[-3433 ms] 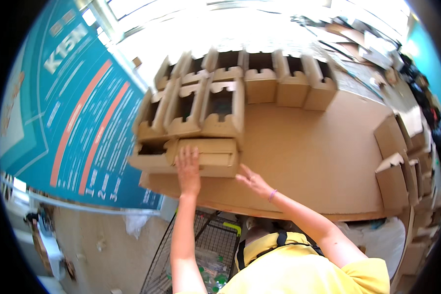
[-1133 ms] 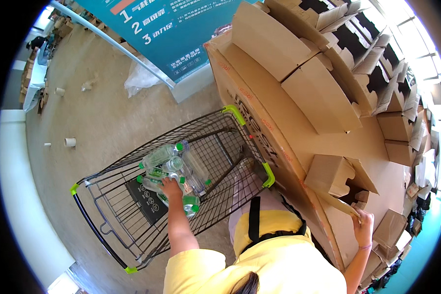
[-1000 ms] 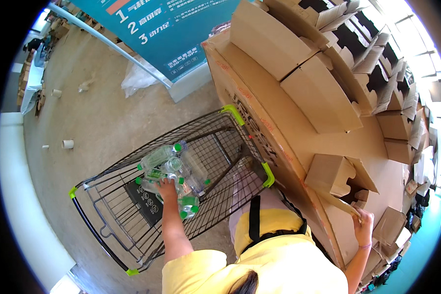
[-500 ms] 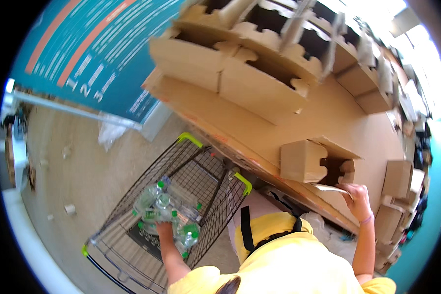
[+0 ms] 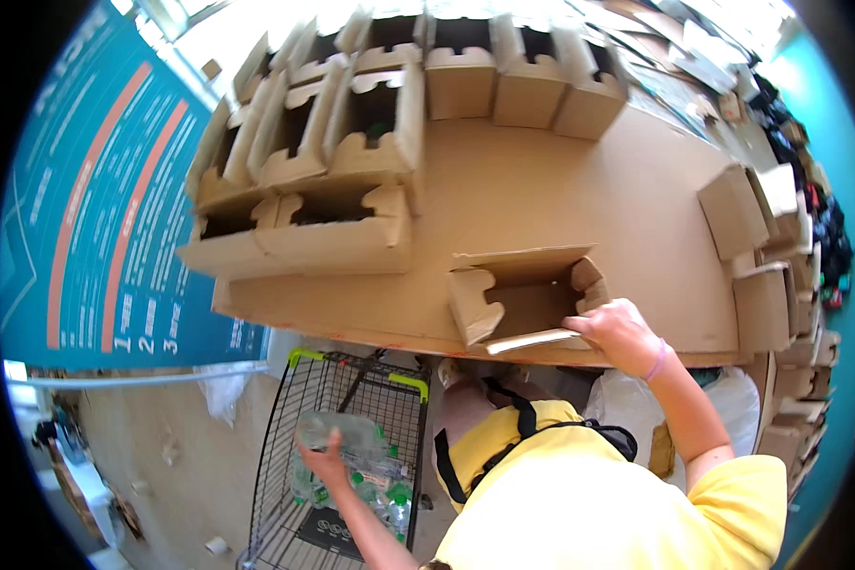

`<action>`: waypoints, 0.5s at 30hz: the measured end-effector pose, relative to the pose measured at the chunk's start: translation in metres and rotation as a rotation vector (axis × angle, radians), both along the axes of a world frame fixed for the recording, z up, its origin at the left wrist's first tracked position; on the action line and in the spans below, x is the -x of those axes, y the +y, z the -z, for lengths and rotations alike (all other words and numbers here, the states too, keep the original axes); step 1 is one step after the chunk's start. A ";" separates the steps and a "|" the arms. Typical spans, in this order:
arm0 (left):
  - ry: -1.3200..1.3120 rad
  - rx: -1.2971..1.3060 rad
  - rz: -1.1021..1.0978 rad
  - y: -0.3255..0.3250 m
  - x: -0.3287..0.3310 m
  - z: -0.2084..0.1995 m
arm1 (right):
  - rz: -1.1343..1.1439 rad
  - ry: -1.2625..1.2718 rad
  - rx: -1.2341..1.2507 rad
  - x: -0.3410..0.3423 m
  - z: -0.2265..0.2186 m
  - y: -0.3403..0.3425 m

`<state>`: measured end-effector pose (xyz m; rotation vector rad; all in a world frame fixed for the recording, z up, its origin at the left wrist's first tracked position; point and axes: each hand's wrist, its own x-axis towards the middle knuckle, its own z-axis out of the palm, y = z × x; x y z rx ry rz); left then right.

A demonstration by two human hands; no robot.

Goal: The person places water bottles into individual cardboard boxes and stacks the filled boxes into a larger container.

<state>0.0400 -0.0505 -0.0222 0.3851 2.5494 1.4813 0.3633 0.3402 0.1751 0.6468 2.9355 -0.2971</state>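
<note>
My left hand (image 5: 326,463) is closed around a large clear plastic bottle (image 5: 344,431), which lies sideways over the shopping cart (image 5: 272,418). Beneath it in the cart are several clear bottles (image 5: 395,503) with green caps. On the cardboard-covered table, close to its front edge, sits an open cardboard box (image 5: 473,309) with notched end flaps. My right hand (image 5: 621,336) pinches the box's near flap at its right corner. The visible inside of this box shows only bare cardboard.
Rows of open cardboard boxes (image 5: 460,81) stand along the table's back and left. More boxes (image 5: 764,306) are stacked at the right. A teal printed banner (image 5: 95,218) rises at the left. White plastic sacks (image 5: 627,413) lie under the table beside me.
My left hand has lifted a bottle from among those in the cart. My right hand still grips the box flap. The view has turned, showing more of the table and box rows.
</note>
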 end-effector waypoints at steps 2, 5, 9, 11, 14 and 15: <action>0.021 -0.397 -0.023 0.063 0.002 -0.058 | 0.021 -0.045 -0.026 -0.006 0.005 -0.004; -0.039 -0.973 0.167 0.166 -0.018 -0.147 | 0.009 0.003 0.016 -0.010 0.011 -0.010; -0.041 -1.093 0.727 0.275 -0.070 -0.229 | 0.050 0.096 0.039 -0.011 0.015 -0.011; -0.118 -0.986 0.893 0.303 -0.098 -0.228 | 0.049 0.121 0.031 -0.011 0.018 -0.010; 0.310 -0.421 1.072 0.329 -0.135 -0.229 | 0.050 0.119 0.058 -0.016 0.021 -0.010; 0.304 -0.342 1.120 0.332 -0.144 -0.230 | 0.054 0.105 0.085 -0.016 0.021 -0.011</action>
